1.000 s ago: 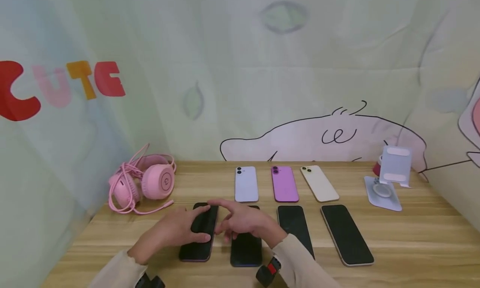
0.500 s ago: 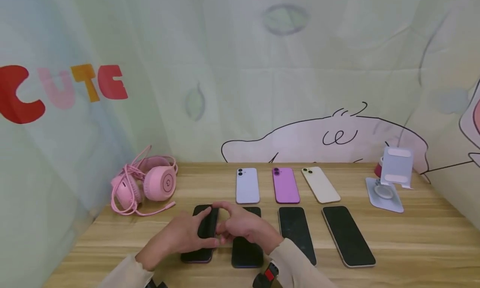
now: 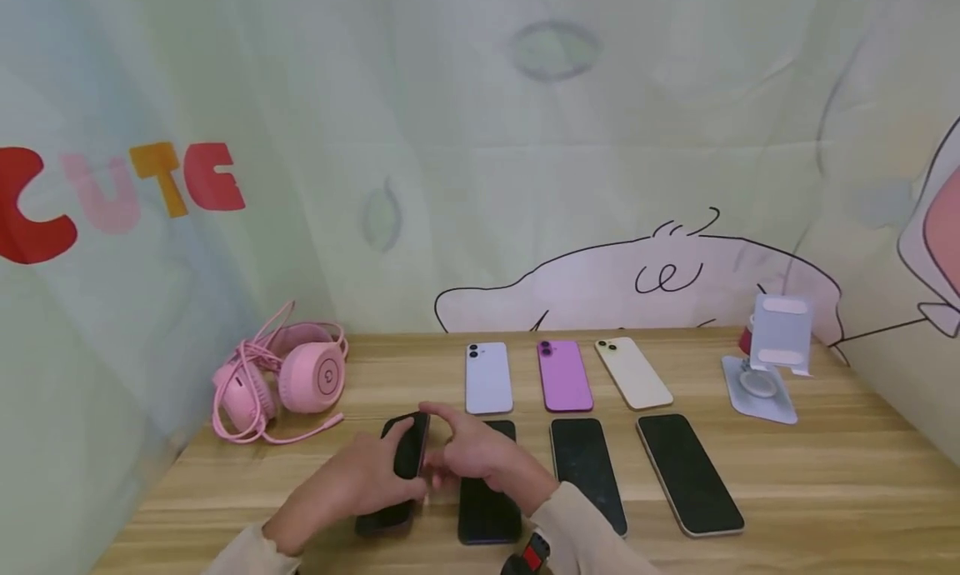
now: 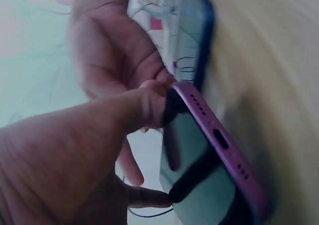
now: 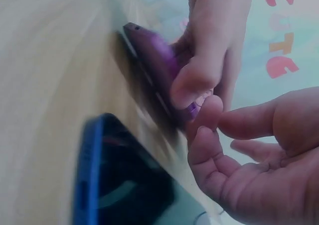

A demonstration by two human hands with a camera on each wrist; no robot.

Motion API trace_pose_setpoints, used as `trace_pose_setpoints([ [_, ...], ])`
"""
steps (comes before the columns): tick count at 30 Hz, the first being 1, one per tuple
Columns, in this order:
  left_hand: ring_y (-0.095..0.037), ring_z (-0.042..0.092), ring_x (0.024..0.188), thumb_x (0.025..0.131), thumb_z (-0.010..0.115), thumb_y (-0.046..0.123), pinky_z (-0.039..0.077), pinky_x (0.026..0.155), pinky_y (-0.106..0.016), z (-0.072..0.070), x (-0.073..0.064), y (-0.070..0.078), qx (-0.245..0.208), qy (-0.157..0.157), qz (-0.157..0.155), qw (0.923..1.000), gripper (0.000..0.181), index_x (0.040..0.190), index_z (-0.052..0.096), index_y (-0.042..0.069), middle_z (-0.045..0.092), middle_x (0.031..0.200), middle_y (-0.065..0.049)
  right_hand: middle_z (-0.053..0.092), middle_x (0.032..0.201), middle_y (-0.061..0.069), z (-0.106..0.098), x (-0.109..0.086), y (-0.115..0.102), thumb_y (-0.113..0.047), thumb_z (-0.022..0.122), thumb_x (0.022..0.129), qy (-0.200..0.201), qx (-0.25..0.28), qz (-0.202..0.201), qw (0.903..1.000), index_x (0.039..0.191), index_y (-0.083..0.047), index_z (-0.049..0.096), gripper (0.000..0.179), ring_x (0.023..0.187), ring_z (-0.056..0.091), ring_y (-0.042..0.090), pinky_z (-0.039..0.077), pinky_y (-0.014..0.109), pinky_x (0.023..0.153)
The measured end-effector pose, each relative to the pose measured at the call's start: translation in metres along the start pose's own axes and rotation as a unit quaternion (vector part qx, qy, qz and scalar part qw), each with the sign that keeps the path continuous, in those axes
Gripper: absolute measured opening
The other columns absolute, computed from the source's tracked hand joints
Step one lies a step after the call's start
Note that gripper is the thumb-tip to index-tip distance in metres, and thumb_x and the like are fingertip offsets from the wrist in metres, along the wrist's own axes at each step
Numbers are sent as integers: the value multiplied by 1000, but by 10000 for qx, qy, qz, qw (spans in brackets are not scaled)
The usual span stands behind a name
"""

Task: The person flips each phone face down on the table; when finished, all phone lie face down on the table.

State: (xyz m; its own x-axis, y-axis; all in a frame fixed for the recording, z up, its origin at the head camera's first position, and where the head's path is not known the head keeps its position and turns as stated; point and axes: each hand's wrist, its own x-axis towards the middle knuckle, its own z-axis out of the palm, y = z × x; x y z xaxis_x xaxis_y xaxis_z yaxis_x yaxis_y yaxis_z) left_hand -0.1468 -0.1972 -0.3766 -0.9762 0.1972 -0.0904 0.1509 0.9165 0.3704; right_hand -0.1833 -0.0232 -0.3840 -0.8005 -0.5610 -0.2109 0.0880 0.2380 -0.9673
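A purple-edged phone [image 3: 408, 458] with a dark screen leans up off the table at the left of the near row, right side raised. My left hand [image 3: 356, 479] grips it, thumb at the right edge and fingers across the screen. In the left wrist view the phone's purple bottom edge [image 4: 219, 138] with its charging port shows. My right hand [image 3: 480, 454] reaches in from the right, index finger at the top corner and other fingertips against the raised side. In the right wrist view the phone's purple back [image 5: 154, 60] faces my right fingertips [image 5: 207, 110].
Under my right hand lies a blue-edged phone [image 3: 489, 517]; two dark-screened phones [image 3: 588, 467] [image 3: 690, 475] lie farther right. White, purple and cream phones [image 3: 489, 379] [image 3: 566, 375] [image 3: 633, 373] lie face down behind. Pink headphones [image 3: 311, 379] sit left, a phone stand [image 3: 780, 333] right.
The left phone has gone from lying flat to tilting, its right side lifted. My left thumb has moved from the screen to its right edge, and my right fingers have come against that side.
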Motion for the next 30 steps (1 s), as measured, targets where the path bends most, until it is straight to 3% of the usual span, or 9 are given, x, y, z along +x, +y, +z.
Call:
trace_pose_setpoints([
  [3,-21,58,72,73,76,36,49,65,-39,-7,-1,0,-562,-71,151,9983,82,143,48,5,65,86,-8,67,76,10,-3,0,-2,8,56,94,11,32,-208,9998,154,-19,37,68,58,59,15,45,27,58],
  [8,-21,58,83,79,76,40,50,77,-46,-15,-3,3,-897,-209,211,9955,76,142,51,6,67,100,-8,68,79,13,-7,-1,-3,11,53,94,-116,282,-247,9992,158,-22,27,76,63,61,17,47,28,61],
  [16,-16,58,52,84,72,24,46,51,-32,-27,-9,3,-1562,-546,443,9852,80,152,35,1,60,62,-2,73,97,16,-9,0,-3,11,52,96,-196,348,-166,9991,161,-21,15,81,63,64,16,51,31,66],
  [21,-12,54,50,84,69,11,42,46,-27,-36,-10,-2,-1285,-332,748,9883,77,151,34,-2,57,61,0,74,99,13,-5,-2,-2,10,52,95,-373,128,43,9992,160,-16,18,78,64,63,17,46,28,64],
  [25,-11,51,50,81,68,2,43,45,-26,-40,-9,-5,-1058,-145,752,9914,70,146,42,-5,53,64,-1,72,93,14,-2,-3,1,9,51,96,-684,10,148,9975,159,-12,19,73,63,62,17,44,26,60],
  [30,-11,48,49,79,69,-3,42,44,-26,-44,-8,-8,-897,-149,671,9936,63,139,52,-2,49,64,-2,68,90,14,-1,-2,3,9,54,96,-850,-289,169,9958,157,-8,25,70,62,62,17,45,25,56],
])
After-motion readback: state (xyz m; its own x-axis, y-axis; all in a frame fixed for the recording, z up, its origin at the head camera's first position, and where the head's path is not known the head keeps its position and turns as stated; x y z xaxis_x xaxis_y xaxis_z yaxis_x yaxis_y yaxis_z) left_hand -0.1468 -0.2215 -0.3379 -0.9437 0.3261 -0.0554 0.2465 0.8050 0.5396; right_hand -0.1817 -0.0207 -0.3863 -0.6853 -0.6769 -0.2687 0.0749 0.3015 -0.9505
